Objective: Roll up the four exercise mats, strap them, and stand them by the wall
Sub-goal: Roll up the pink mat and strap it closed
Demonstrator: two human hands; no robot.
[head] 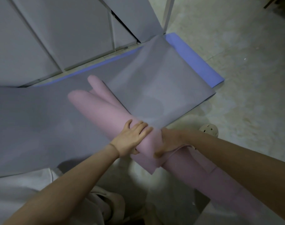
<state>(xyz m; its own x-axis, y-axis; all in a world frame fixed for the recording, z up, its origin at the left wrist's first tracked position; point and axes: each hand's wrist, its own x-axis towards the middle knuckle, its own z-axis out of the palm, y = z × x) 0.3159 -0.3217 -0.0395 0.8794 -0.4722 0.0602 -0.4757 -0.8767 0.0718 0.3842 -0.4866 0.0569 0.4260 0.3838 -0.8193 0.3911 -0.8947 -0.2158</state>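
Observation:
A pink mat [99,109] lies loosely rolled across a flat grey mat [41,124]. Its free end, grey on this side [154,82], flaps up over the roll toward the right. My left hand [132,138] presses down on top of the roll with fingers straight. My right hand [168,143] grips the roll's near edge, thumb curled under the pink layer. A second pink roll [211,184] with a thin strap across it lies under my right forearm. A blue mat [193,59] lies flat beneath, its edge showing along the wall.
Grey wall panels [57,30] with pale frames rise at the back left. Pale mottled floor [244,78] spreads to the right. A cream perforated shoe [209,129] shows beside my right arm. My beige trousers [106,207] fill the bottom centre.

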